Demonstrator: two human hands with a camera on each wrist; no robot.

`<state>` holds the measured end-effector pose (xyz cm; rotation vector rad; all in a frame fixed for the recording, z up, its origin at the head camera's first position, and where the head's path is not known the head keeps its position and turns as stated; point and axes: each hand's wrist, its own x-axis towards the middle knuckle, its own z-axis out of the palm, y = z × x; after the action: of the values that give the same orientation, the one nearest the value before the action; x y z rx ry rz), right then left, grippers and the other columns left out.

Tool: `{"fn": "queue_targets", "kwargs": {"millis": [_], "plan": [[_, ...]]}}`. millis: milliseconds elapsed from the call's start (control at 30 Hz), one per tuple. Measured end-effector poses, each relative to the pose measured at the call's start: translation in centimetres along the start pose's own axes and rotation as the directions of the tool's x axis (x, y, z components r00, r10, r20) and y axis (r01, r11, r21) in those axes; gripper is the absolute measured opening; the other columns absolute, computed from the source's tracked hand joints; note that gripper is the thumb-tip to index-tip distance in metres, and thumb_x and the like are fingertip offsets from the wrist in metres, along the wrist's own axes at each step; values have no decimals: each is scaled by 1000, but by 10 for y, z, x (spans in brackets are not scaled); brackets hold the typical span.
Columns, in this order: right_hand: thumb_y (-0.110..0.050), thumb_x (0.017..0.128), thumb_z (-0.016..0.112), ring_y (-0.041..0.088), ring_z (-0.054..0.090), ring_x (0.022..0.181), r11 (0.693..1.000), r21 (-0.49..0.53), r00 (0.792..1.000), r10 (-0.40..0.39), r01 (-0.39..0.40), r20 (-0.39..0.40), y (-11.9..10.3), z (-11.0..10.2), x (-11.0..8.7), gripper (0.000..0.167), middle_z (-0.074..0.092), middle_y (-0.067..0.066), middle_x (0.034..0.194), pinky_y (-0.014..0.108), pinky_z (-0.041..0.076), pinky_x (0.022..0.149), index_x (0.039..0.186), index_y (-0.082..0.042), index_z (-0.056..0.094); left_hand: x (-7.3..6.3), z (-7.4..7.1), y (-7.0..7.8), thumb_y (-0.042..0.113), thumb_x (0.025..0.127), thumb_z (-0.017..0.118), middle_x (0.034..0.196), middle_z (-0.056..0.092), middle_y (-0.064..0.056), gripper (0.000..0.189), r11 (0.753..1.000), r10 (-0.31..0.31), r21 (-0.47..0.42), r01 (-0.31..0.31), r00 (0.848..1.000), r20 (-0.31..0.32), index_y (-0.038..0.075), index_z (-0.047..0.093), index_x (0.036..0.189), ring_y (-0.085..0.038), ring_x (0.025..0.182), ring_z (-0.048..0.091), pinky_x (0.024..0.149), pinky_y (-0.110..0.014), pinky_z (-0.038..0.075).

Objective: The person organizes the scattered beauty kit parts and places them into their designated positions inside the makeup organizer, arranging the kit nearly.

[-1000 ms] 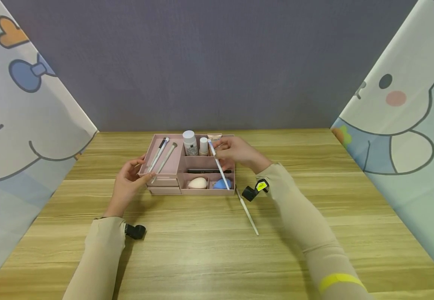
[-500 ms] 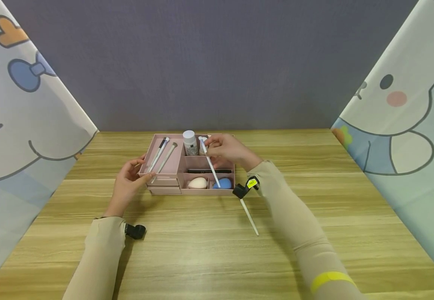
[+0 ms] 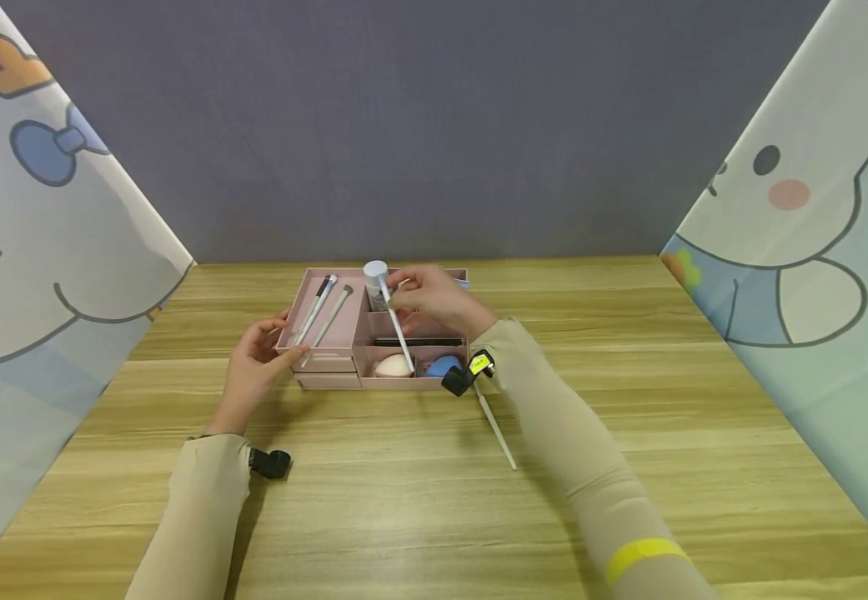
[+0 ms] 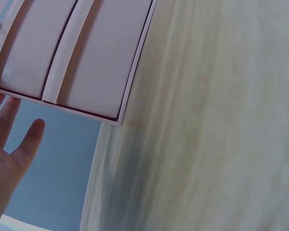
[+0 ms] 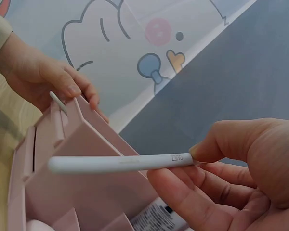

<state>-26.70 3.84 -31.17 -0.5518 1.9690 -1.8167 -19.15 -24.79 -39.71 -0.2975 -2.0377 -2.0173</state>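
My right hand (image 3: 439,298) pinches a white makeup brush (image 5: 101,164) between thumb and fingers above the pink cosmetics organizer (image 3: 332,381). The brush slants, its handle end toward me, over the right-hand compartments. At the organizer's left side rests my left hand (image 3: 253,367), thumb at the front corner of the top tray and fingers relaxed along the side wall. Several brushes lie in that tray, including one with a grey-brown head (image 3: 338,307). Behind the held brush stands a white-capped bottle (image 3: 375,268), partly hidden by my right hand.
A cream makeup sponge (image 3: 392,367) and a blue one (image 3: 441,366) sit in the front compartments. Dark slim items (image 3: 426,342) lie in the middle slot. Another white brush (image 3: 497,432) lies on the wooden table (image 3: 373,500), right of the organizer. A grey wall (image 3: 434,133) stands behind.
My right hand has moved left with the brush, from the organizer's right end to beside the white-capped bottle. My left hand has stayed in place.
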Motion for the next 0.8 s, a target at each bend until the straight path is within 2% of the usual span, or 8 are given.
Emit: {"fn": "queue_targets", "kwargs": {"millis": [167, 333, 467, 600, 800], "plan": [[9, 90, 58, 17, 62, 62, 1000, 0, 1000, 6, -6, -12, 0, 11, 7, 35, 63, 7, 75, 32, 58, 56, 125, 11, 55, -1, 0, 2, -10, 88, 69, 152, 44, -15, 35, 999, 1, 34, -1, 1000, 1, 0, 53, 117, -7, 128, 51, 88, -16, 49], [10, 92, 58, 18, 62, 62, 999, 36, 999, 21, -19, -33, 1, 20, 13, 36, 63, 8, 76, 29, 57, 54, 128, 11, 54, -2, 1, 2, -11, 87, 70, 152, 44, -16, 35, 1000, 6, 26, -6, 1000, 2, -1, 53, 117, -6, 127, 52, 87, -16, 49], [10, 93, 58, 18, 62, 62, 995, 95, 998, 36, -30, -57, 3, 27, 19, 40, 63, 9, 78, 34, 58, 58, 132, 11, 52, -1, 1, 2, -12, 87, 69, 151, 45, -16, 35, 1000, 14, 11, -14, 1000, 3, -2, 53, 117, -6, 126, 52, 87, -17, 49], [10, 92, 58, 18, 62, 61, 989, 146, 996, 33, -21, -83, 4, 34, 23, 37, 65, 14, 83, 39, 60, 63, 130, 10, 54, -2, 1, 1, -12, 87, 69, 151, 44, -16, 35, 1000, 17, 10, -17, 1000, 5, -2, 53, 117, -6, 126, 52, 88, -17, 49], [9, 92, 58, 16, 62, 61, 979, 206, 993, 24, 1, -116, 5, 43, 26, 29, 65, 11, 81, 32, 58, 57, 121, 9, 57, -2, 1, 2, -11, 87, 69, 152, 44, -16, 35, 1000, 9, 2, -9, 1000, 3, -1, 53, 116, -8, 128, 51, 88, -17, 49]]}}
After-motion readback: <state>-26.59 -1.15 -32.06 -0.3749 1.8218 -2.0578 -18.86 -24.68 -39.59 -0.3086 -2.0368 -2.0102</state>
